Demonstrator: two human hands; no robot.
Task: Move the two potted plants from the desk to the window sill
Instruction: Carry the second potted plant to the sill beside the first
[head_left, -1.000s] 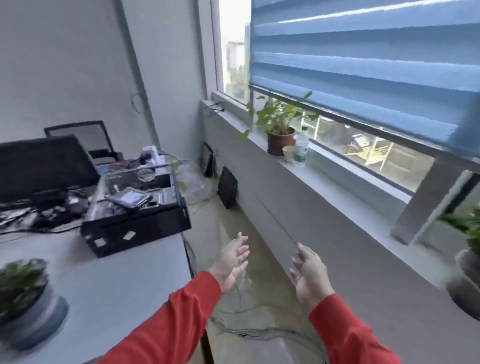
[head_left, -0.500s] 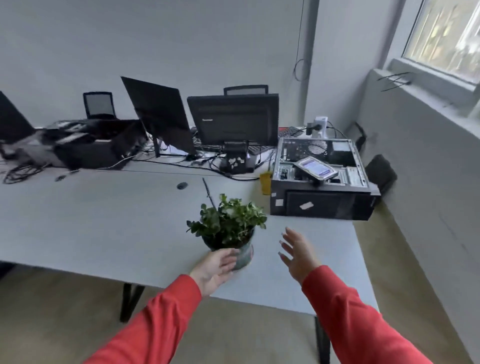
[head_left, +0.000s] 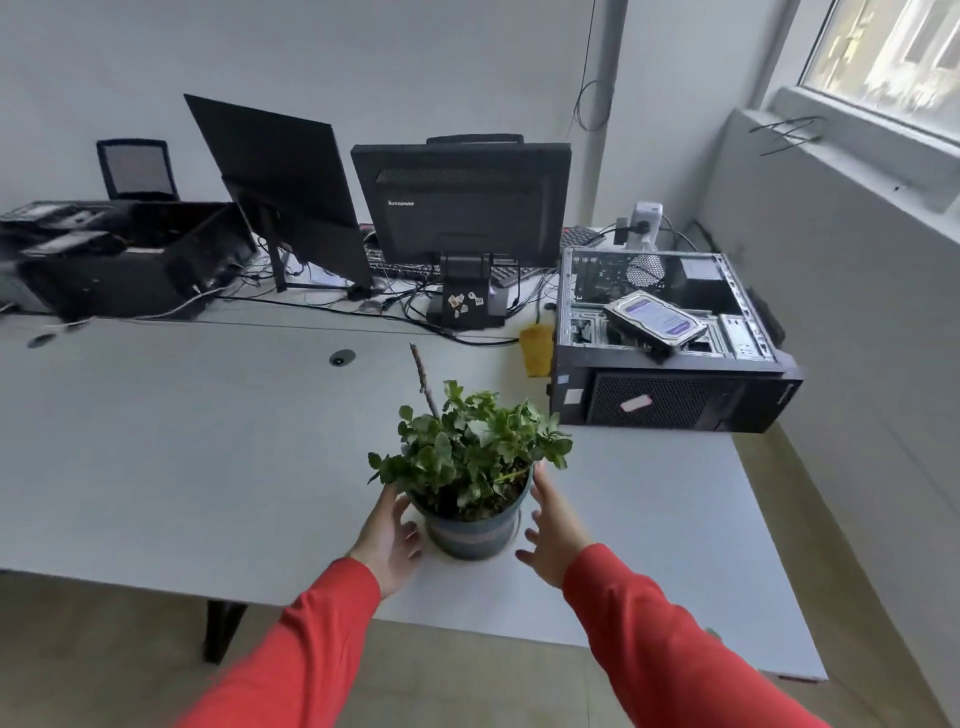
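Note:
A potted plant (head_left: 470, 535) with green leaves and a dark round pot stands on the white desk (head_left: 182, 457) near its front edge. My left hand (head_left: 389, 540) is at the pot's left side, fingers spread, touching or nearly touching it. My right hand (head_left: 553, 535) is at the pot's right side, fingers apart, a small gap from the pot. Both arms wear red sleeves. The window sill (head_left: 852, 150) runs along the upper right, above a grey wall. No second pot is in view.
An open black computer case (head_left: 670, 395) with a hard drive (head_left: 657, 322) on top lies on the desk right of the plant. Two monitors (head_left: 462, 202) with tangled cables stand behind. A yellow object (head_left: 536, 348) sits beside the case. Black equipment (head_left: 119, 260) fills the far left.
My view turned from the window sill to the desk. Both hands reached forward and now flank the pot; the right hand came in close to its side.

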